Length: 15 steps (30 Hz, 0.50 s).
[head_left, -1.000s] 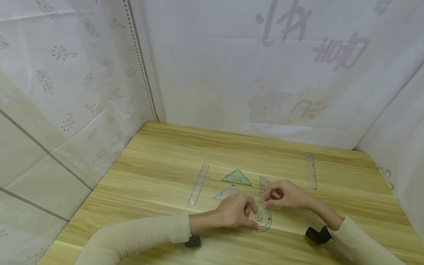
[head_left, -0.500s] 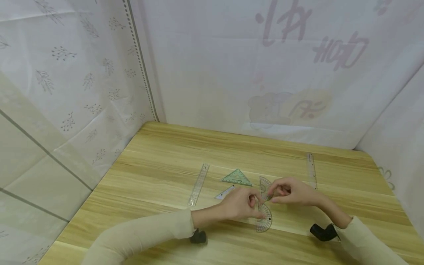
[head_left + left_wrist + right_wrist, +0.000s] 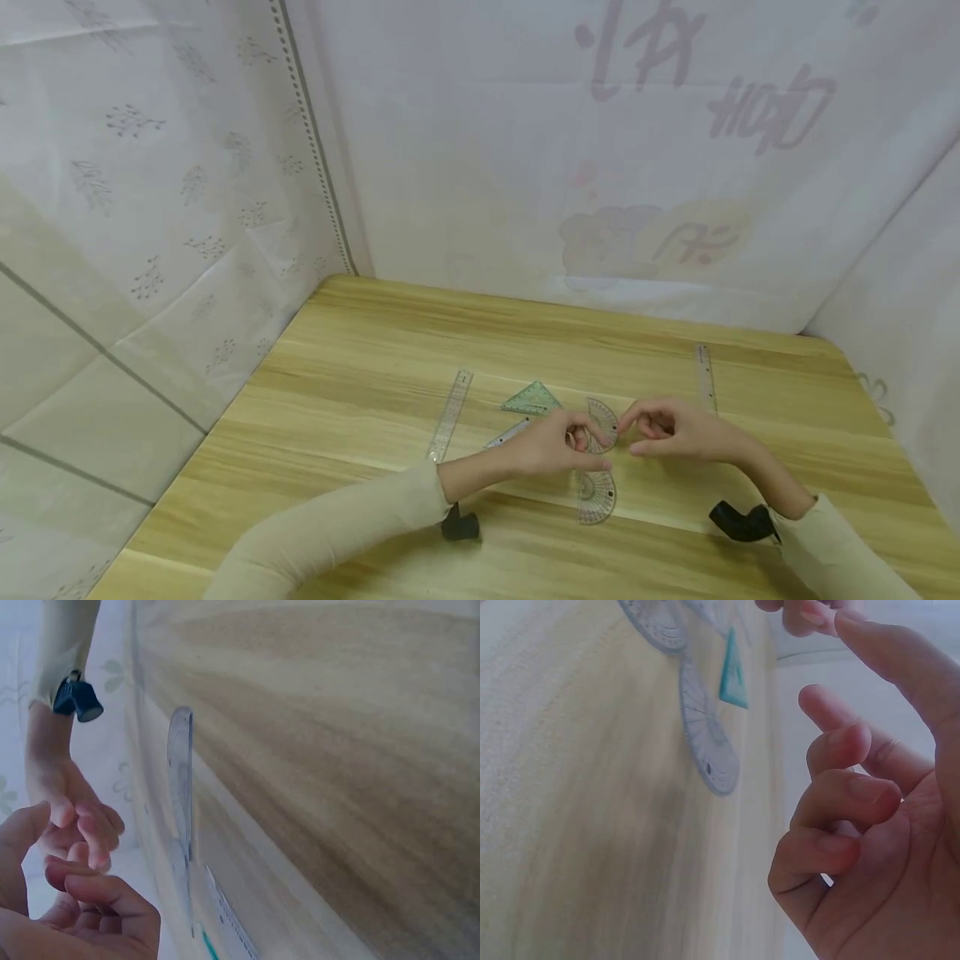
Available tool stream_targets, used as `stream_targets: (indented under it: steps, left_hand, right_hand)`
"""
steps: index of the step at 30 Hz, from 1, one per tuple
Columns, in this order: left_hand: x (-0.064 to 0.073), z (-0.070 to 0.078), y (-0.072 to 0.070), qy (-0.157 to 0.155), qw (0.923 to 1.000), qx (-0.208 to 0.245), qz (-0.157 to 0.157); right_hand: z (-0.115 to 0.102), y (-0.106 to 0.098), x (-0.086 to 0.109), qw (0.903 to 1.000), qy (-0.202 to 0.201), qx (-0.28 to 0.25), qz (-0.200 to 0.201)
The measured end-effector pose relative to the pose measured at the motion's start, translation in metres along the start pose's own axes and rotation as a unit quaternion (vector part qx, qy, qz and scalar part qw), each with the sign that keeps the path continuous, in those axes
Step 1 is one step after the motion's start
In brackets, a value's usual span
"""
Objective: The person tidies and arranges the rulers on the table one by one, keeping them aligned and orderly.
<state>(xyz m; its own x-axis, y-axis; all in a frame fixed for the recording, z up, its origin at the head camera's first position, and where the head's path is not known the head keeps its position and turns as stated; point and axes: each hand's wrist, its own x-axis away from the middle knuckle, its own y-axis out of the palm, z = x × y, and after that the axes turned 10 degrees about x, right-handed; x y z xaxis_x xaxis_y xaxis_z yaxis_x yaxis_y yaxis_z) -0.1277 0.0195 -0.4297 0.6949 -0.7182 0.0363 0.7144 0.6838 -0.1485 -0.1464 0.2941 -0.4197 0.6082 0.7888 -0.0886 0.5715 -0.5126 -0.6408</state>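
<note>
Two clear protractors lie on the wooden table one behind the other, the far protractor (image 3: 602,414) and the near protractor (image 3: 597,500). My left hand (image 3: 551,446) hovers over their left side, thumb and index finger apart, nothing between them. To the right of the far protractor is my right hand (image 3: 693,429), raised off the table with loosely bent fingers and nothing held. In the right wrist view its fingers (image 3: 847,802) are bare, and both protractors lie flat beyond. A green set square (image 3: 532,398) and a pale set square (image 3: 510,432) are partly hidden behind my left hand.
A clear ruler (image 3: 452,412) lies at the left of the set squares. Another clear ruler (image 3: 704,375) lies at the far right, its near end hidden by my right hand. Patterned white curtains (image 3: 465,167) stand at the table's back and sides.
Both hands have lifted off the protractors. The left hand has shifted right and away from me, uncovering the near protractor's edge; the right hand has drawn right, off the far protractor.
</note>
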Motion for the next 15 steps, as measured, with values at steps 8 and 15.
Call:
stream_targets:
  steps: [8,15]
  left_hand:
    - [-0.009,0.003,-0.007,-0.005,0.9974,0.072,-0.003]
    - [-0.021,0.008,-0.008,-0.002,0.9971,0.075,-0.011]
  right_hand:
    - [-0.003,-0.007,0.004,0.9999,0.006,0.006,0.009]
    - [-0.003,-0.015,0.01,0.9998,0.022,0.003,0.002]
